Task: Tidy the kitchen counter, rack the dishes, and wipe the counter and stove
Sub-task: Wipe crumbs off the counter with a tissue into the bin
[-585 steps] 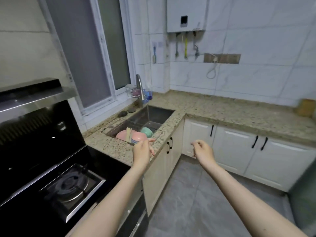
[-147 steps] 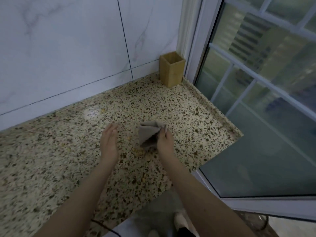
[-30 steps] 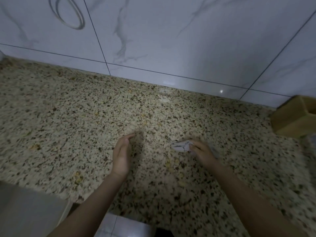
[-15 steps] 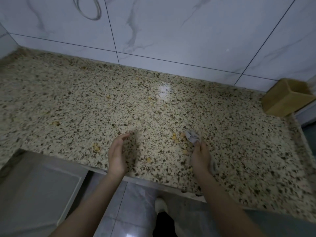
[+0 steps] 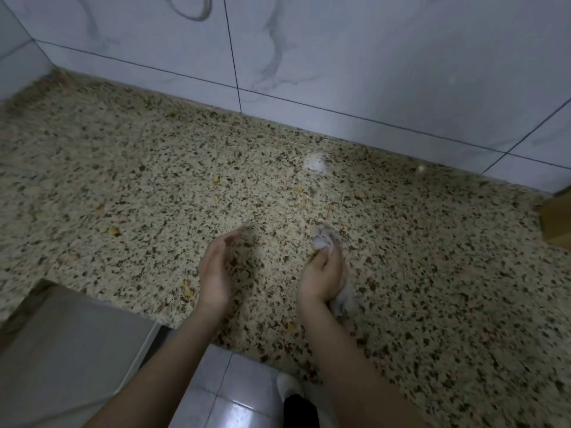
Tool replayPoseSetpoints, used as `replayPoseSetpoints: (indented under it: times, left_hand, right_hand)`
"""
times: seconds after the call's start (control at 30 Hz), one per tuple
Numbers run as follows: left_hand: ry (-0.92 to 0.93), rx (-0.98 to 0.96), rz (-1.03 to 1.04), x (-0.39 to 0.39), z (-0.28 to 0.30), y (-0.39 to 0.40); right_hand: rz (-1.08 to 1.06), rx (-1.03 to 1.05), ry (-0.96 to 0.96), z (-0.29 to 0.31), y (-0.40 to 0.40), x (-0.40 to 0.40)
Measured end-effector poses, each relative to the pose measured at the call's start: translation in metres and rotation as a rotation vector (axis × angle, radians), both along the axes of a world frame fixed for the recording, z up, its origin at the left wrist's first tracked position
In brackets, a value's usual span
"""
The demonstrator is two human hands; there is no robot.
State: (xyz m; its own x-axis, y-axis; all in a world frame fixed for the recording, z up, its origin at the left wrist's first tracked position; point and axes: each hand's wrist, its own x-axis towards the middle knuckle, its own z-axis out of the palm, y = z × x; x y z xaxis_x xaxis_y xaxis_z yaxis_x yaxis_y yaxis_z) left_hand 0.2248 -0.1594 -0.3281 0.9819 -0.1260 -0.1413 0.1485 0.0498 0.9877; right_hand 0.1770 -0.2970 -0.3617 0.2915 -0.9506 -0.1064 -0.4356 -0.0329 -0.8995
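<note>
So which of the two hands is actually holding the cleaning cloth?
The right hand: its fingers are curled round the crumpled grey cloth on the speckled stone counter. The left hand is open, cupped and holding nothing.

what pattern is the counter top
Speckled: the counter is a beige stone with dark brown and yellowish flecks, shown in the head view.

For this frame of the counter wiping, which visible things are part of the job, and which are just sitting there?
Part of the job:
- crumpled grey cloth, gripped in the right hand
- speckled granite counter, with small yellowish scraps on it
- left hand, open and cupped, holding nothing

Just there:
- tan wooden box at the right edge
- white marbled wall tiles
- grey floor tiles
</note>
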Motion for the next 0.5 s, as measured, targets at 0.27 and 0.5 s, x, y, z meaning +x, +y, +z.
replayPoseSetpoints:
  times: [0.27,0.5]
  left_hand:
    - [0.073,0.039,0.139,0.047,0.013,0.004]
    - [0.067,0.039,0.150,0.032,0.025,-0.004]
  right_hand:
    - [0.159,0.418,-0.154,0.011,0.006,0.074]
    - [0.127,0.617,-0.234,0.031,-0.041,0.047]
